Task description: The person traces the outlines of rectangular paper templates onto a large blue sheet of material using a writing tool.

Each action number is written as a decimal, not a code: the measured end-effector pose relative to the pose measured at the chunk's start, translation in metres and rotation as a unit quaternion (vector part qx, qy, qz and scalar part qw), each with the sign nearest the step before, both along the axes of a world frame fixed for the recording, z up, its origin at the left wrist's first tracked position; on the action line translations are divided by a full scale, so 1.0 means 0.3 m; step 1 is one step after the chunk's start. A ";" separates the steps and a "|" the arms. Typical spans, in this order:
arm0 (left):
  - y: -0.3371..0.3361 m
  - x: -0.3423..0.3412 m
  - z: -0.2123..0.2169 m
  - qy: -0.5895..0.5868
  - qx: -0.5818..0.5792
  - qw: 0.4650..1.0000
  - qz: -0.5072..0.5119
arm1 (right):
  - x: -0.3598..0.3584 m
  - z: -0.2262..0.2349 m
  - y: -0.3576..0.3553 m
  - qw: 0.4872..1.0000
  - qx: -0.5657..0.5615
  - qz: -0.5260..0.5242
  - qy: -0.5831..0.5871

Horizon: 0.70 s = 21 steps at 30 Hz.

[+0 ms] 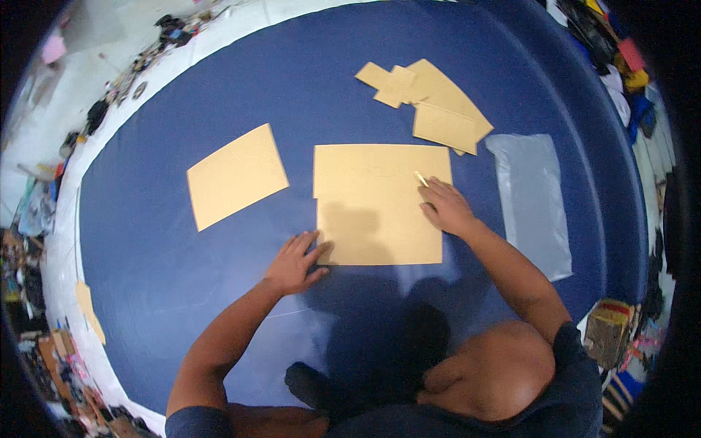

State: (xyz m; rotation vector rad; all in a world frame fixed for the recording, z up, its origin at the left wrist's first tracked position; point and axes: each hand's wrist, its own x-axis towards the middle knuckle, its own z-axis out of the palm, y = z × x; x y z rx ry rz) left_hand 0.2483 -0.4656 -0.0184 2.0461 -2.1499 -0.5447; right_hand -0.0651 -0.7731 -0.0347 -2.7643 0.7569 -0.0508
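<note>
A large tan card sheet [383, 226] lies flat in front of me on a dark blue mat [219, 292]. Its left edge has a small step, and I cannot tell whether two sheets overlap there. My left hand [296, 263] rests with spread fingers at the sheet's lower left edge, fingertips touching it. Over the sheet's right side, my right hand [445, 206] is closed around a slim yellow tool [421, 179]. Only the tool's end shows past the fingers; whether it is a pen or a cutter is unclear.
A smaller tan sheet [237, 177] lies to the left. Several overlapping tan pieces [445, 124] sit at the far right, above a grey plastic sheet [534, 208]. A tan strip [89, 312] lies at the mat's left edge. Clutter surrounds the mat, including a worn box [609, 332].
</note>
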 end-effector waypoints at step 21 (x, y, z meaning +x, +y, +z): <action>0.166 0.366 0.019 -0.021 -0.128 0.953 0.273 | 0.410 0.007 0.268 0.979 -0.014 0.196 0.060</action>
